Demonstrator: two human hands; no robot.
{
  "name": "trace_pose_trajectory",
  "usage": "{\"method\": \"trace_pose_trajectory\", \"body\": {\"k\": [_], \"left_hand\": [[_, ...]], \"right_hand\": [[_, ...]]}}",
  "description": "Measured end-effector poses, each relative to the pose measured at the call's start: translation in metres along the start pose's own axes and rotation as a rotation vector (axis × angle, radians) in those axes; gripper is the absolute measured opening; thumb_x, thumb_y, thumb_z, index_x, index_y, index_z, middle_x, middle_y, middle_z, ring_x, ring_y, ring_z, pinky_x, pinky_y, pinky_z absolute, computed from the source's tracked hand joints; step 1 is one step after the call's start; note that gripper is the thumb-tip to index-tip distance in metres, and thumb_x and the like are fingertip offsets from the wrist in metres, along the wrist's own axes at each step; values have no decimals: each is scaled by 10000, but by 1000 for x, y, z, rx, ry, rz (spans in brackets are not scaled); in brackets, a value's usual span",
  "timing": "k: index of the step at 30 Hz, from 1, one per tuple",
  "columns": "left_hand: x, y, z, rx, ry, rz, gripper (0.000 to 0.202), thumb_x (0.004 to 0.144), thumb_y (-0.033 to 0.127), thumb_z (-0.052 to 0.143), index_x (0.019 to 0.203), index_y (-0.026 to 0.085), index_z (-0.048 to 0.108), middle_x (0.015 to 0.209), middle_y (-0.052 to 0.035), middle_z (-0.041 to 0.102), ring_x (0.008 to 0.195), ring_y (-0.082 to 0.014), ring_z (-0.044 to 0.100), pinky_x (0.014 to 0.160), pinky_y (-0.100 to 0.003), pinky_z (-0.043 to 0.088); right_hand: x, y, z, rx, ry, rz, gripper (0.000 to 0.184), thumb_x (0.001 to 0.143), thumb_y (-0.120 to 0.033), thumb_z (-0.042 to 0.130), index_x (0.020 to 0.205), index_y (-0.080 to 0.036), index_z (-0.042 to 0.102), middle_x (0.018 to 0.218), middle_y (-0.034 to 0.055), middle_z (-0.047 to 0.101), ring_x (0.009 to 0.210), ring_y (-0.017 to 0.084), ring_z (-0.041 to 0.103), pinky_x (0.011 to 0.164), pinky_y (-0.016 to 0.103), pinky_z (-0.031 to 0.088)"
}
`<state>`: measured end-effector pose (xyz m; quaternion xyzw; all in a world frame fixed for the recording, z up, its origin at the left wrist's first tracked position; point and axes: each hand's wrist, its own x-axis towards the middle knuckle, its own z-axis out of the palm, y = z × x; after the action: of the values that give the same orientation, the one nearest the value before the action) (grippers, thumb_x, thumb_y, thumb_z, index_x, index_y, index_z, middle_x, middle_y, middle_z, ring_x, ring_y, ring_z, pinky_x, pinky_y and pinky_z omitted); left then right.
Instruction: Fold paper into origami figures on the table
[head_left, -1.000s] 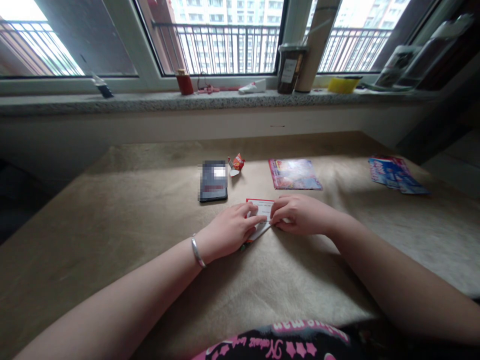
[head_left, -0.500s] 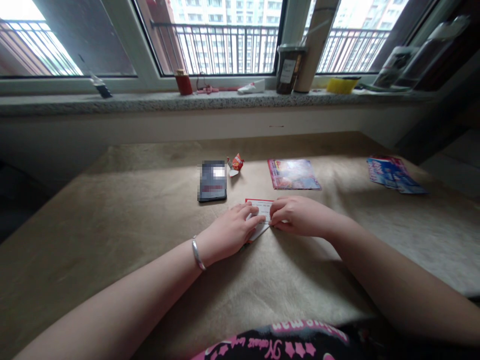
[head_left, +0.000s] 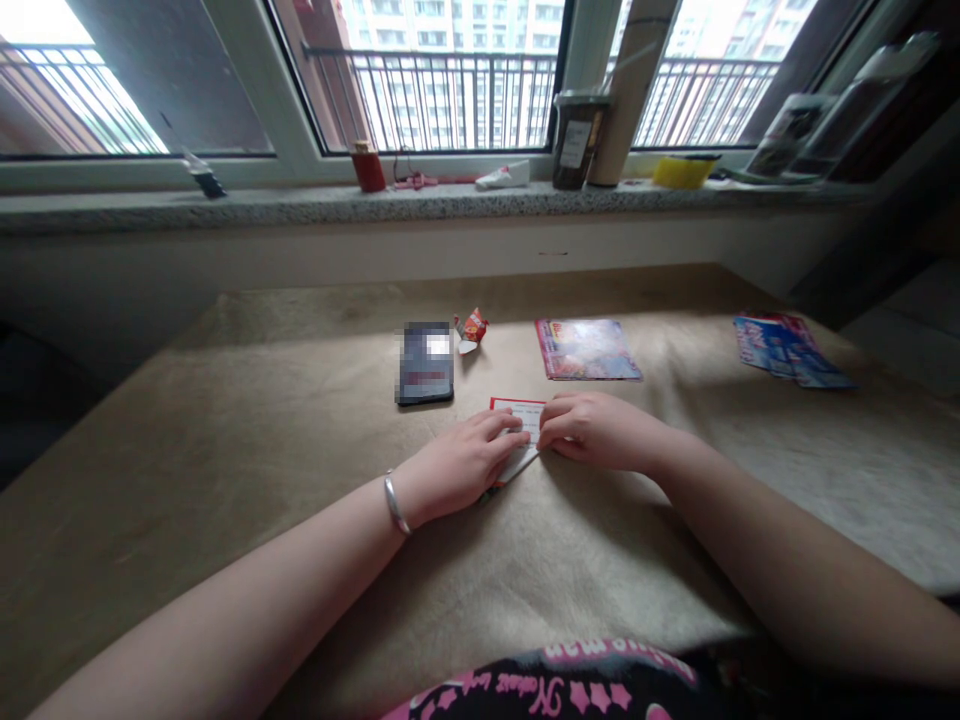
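Note:
A sheet of printed paper (head_left: 527, 412), white with a red border along its far edge, lies on the table in front of me. Its near right edge runs at a slant, as if folded. My left hand (head_left: 472, 455) rests on the sheet with its fingers stretched out flat. Under that palm a bit of coloured print shows at the near corner. At the sheet's right side, my right hand (head_left: 589, 430) has its fingers curled and pressed together on the paper's edge. The right fingertips are partly hidden.
A phone (head_left: 425, 365) and a crumpled red paper piece (head_left: 471, 331) lie beyond my left hand. Behind my right hand is a stack of pink printed sheets (head_left: 589, 350). Blue cards (head_left: 787, 350) are spread at the right. A cluttered stone windowsill (head_left: 450, 204) borders the far side.
My left fingers have shifted very slightly on the paper, and my right fingertips have slid a little along its edge. Everything else stays in place.

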<state>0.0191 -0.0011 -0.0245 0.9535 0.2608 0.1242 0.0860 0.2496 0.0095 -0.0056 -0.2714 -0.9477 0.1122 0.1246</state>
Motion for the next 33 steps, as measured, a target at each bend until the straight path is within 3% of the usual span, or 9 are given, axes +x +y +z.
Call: {"method": "trace_pose_trajectory", "body": {"k": [8,18,24,33], "left_hand": [[1,-3,0,-72,53,16,301,942,191,370,1198,163,527,1244,-99,519,1205,-208,437,1038,-403,393],[1,-4,-6,-87,-21,-27,350,930,247,420,1270,181,474,1335,-75,475,1262,-191,392,1096,-396,317],[-2,-1,-3,-12,64,-86,363,897,269,483,1257,224,493,1276,-75,505,1235,-224,406,1052,-427,369],[-3,2,-6,66,71,-83,299,911,261,449,1168,145,549,1246,-94,554,1191,-236,461,1026,-415,405]], "right_hand": [[0,0,2,-6,40,1,232,806,-96,499,881,-203,691,953,52,683,846,159,596,767,303,476],[1,-2,5,-27,54,35,233,797,-121,528,948,-207,683,1081,56,668,966,178,603,836,327,488],[2,-2,6,-47,70,57,183,832,-226,557,964,-206,681,1056,67,671,944,185,593,822,339,491],[3,-3,8,-68,95,80,219,815,-246,578,1013,-204,663,1103,75,656,990,200,579,869,367,480]]}}
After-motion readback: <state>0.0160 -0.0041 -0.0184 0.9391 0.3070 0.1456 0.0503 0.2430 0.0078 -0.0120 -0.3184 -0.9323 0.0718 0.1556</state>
